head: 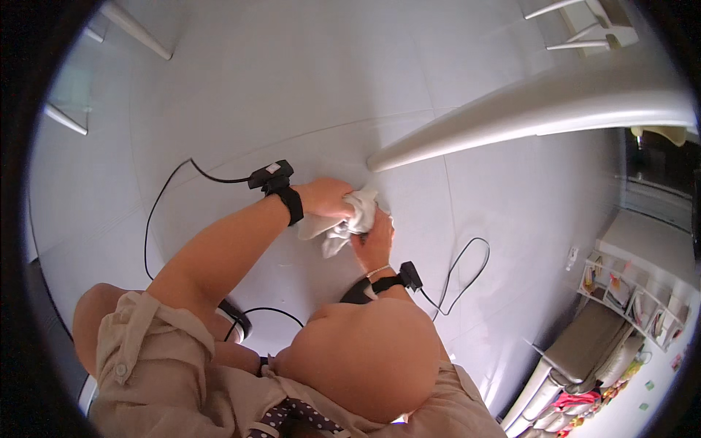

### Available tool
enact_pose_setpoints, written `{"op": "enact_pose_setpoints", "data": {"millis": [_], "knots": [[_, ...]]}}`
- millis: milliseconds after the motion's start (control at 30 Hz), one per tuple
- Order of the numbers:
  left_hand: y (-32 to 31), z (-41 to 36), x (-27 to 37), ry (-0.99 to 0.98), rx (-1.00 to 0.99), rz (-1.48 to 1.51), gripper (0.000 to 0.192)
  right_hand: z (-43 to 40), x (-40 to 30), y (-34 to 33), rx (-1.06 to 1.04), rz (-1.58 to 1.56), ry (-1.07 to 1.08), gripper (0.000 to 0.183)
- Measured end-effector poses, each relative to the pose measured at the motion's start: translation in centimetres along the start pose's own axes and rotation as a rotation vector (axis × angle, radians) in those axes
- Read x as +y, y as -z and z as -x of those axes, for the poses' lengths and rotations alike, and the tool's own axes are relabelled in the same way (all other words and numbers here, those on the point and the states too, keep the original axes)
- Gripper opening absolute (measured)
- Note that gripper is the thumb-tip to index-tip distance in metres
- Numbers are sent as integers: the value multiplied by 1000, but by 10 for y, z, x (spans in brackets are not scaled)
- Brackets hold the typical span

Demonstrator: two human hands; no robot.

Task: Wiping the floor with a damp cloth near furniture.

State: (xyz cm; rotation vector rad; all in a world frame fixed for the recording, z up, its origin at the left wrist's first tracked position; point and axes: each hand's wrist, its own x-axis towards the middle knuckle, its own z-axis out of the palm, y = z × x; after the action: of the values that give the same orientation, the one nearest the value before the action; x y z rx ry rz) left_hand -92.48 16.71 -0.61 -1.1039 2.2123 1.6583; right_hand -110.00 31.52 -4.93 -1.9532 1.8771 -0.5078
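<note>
Both of my hands meet low over the pale floor (263, 98), around a crumpled white cloth (361, 211). My left hand (327, 197) grips the cloth from the left, its fingertips hidden in the folds. From the lower right, my right hand (375, 241) holds the same cloth, with the fingers bent around its edge. Loose ends of the cloth hang below the two hands. Each wrist carries a black strap with a small device, the left device (271, 174) and the right device (411, 276), both trailing black cables.
A thick white leg (471, 120) of furniture reaches the floor just beyond my hands. Black cable loops (484, 257) lie to the right and left. Thin white legs (137, 30) stand at upper left. A sofa (589, 339) and white shelf (630, 312) are at far right.
</note>
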Motion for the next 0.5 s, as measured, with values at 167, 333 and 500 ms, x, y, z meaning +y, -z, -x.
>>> {"op": "enact_pose_setpoints", "data": {"millis": [167,333,500], "knots": [[0,-20,33,31,-5,649,39,10,59,47,-26,-670,-519,50],[-6,-36,76,15,-162,1037,50,21,93,153,284,-1205,-690,45],[-48,-45,111,-210,-106,817,88,19,83,163,593,-1404,-773,39]]}}
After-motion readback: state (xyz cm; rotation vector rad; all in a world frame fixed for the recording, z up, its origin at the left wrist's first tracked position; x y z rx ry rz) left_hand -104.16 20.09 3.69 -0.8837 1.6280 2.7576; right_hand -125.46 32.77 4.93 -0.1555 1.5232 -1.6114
